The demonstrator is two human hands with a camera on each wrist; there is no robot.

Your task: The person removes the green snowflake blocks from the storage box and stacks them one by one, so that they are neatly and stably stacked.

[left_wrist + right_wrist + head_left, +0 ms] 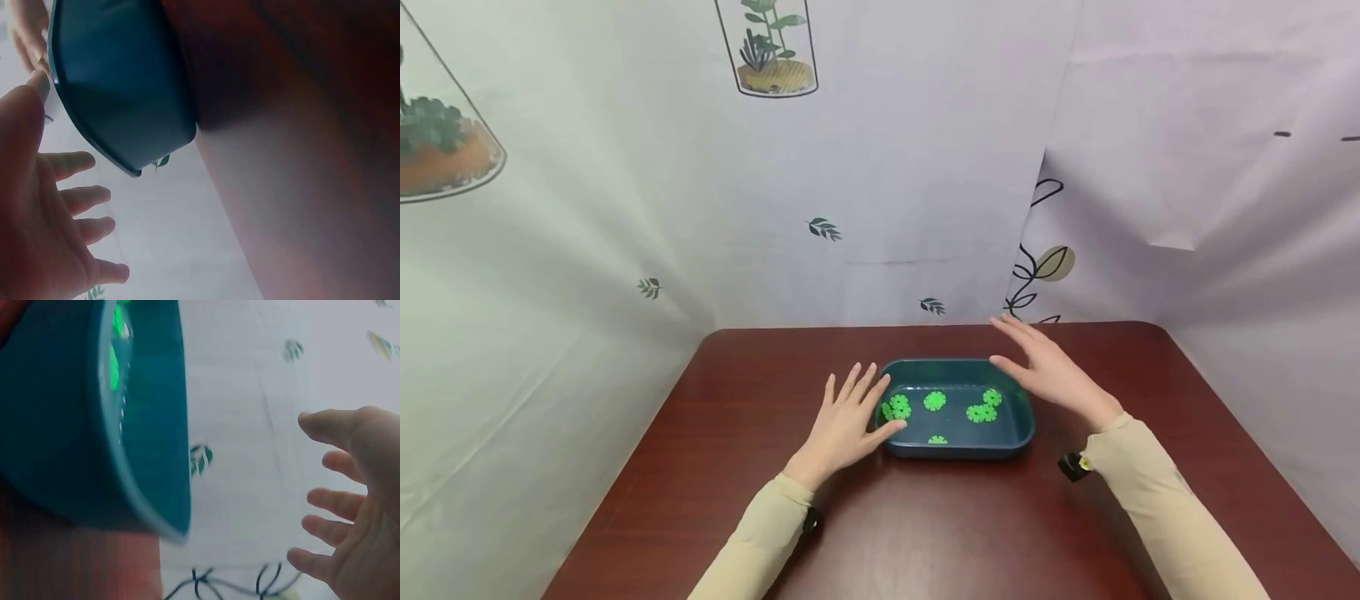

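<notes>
A dark teal plastic basin (955, 453) stands on the table, with several bright green, notched, flower-shaped discs (935, 401) on its floor. My left hand (842, 422) is at the basin's left end, fingers spread and straight, holding nothing. In the left wrist view its thumb (39, 84) is close by the basin rim (87, 140); whether they touch I cannot tell. My right hand (1054, 372) hovers by the far right corner with extended fingers and nothing in it. The right wrist view shows a gap between these fingers (328, 499) and the basin wall (56, 425).
The reddish-brown table (925, 533) has rounded far corners. Behind it and at both sides hangs a pale cloth (910, 167) printed with leaves and plants in jars. A small black device (1072, 467) is worn at the right wrist.
</notes>
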